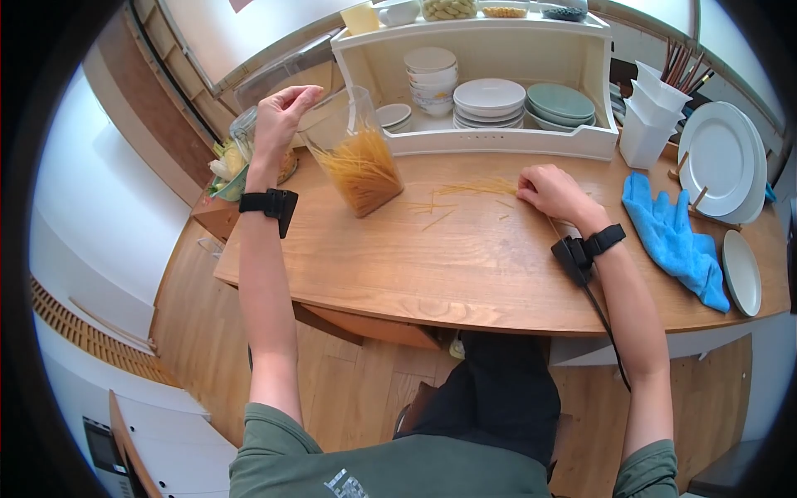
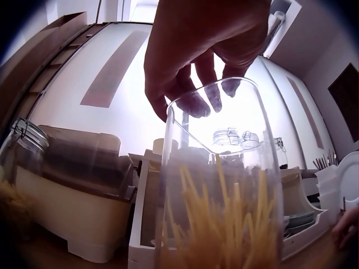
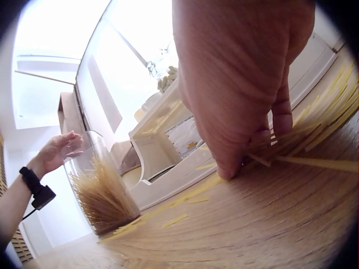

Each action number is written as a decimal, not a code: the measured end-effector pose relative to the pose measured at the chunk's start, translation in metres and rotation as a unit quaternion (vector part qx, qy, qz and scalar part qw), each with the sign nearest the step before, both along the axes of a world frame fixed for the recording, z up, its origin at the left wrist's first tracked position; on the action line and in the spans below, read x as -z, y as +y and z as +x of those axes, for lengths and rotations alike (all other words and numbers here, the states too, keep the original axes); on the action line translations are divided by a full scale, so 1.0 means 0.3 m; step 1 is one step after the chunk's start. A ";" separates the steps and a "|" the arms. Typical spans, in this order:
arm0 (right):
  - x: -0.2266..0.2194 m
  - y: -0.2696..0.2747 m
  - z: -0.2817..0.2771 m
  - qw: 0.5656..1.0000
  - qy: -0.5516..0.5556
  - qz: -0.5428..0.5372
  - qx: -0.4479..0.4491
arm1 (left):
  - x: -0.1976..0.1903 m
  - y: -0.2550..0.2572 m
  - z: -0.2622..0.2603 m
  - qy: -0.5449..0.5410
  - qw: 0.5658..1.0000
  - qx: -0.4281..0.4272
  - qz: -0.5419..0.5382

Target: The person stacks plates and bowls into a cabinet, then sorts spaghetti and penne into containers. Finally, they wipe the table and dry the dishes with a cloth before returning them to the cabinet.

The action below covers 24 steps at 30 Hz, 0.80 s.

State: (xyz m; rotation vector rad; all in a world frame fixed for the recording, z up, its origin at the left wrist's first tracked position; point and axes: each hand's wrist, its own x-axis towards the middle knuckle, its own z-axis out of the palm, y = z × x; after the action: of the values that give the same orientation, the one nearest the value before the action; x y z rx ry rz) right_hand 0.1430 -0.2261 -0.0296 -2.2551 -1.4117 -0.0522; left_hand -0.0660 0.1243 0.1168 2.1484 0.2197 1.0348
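The clear container (image 1: 353, 153), with a sheaf of spaghetti (image 1: 363, 178) in it, stands at the left of the wooden surface (image 1: 398, 266), its base just in front of the white shelf (image 1: 506, 143). The left hand (image 1: 281, 116) holds its open rim, fingers bent over the edge and a little apart from each other; whether every fingertip touches the wall, I cannot tell.

To the right, the loose strands (image 1: 469, 188) lie scattered in front of the shelf, a few short pieces nearer the container. The right hand (image 1: 552, 192) is low over their right end, fingers curled down to the wood and pinching strands that pass beneath the palm.

A broad stretch of wood runs from the strands to the curved near edge. On the right, the blue glove (image 1: 677, 241) bounds that room, with the small plate (image 1: 741, 272) beside it and the white plates (image 1: 718, 158) in a rack behind.

Both arms reach forward from the body. The left is nearly straight, its wrist above the surface; the right bends at the elbow, its forearm angled inward, with a cable trailing from the black wristband (image 1: 594, 249).
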 end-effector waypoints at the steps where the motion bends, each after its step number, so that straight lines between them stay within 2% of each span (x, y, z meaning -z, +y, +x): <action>1: 0.001 0.001 0.001 1.000 0.000 -0.001 0.002 | -0.002 0.000 -0.005 0.002 1.000 0.001 -0.001; 3: -0.004 -0.001 -0.005 1.000 0.001 -0.002 0.001 | -0.002 -0.010 -0.013 -0.042 0.998 -0.040 0.028; 6: -0.005 0.000 -0.003 1.000 -0.005 -0.002 -0.002 | -0.019 -0.071 -0.031 -0.093 0.992 -0.056 0.069; 7: -0.002 0.000 -0.002 1.000 -0.010 -0.001 -0.006 | -0.018 -0.112 -0.033 -0.128 0.986 -0.038 0.097; 8: 0.004 0.000 0.001 1.000 -0.008 -0.004 -0.005 | -0.018 -0.156 -0.036 -0.126 0.987 -0.037 0.094; 10: 0.018 0.002 0.005 1.000 -0.013 -0.005 -0.013 | 0.004 -0.241 -0.039 -0.114 0.985 0.021 0.129; 11: 0.016 0.002 0.002 1.000 -0.011 -0.008 -0.013 | 0.042 -0.306 -0.037 0.007 0.982 0.060 0.177; 12: 0.004 0.004 -0.003 1.000 -0.006 -0.007 -0.014 | 0.077 -0.370 -0.034 0.127 0.961 0.100 0.224; 14: 0.001 0.006 -0.006 1.000 -0.002 -0.006 -0.015 | 0.200 -0.401 -0.008 0.318 0.890 0.122 0.305; 16: 0.009 0.005 0.003 1.000 -0.012 0.006 -0.023 | 0.375 -0.390 0.003 0.330 0.877 0.120 0.327; 18: 0.001 0.002 0.003 0.999 -0.021 0.008 -0.026 | 0.390 -0.421 -0.001 0.401 0.865 0.128 0.274; 20: 0.000 -0.003 0.006 0.999 -0.025 0.006 -0.034 | 0.474 -0.383 0.019 0.382 0.868 0.117 0.294; 24: -0.027 -0.022 0.043 0.998 -0.057 0.013 -0.025 | 0.535 -0.385 0.027 0.334 0.896 0.093 0.278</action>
State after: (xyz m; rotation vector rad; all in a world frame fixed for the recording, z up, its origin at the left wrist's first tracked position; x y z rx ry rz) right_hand 0.1559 -0.2327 -0.0214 -2.2263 -1.5158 -0.1830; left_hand -0.0579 0.0088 -0.0436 2.9270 0.0262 0.2087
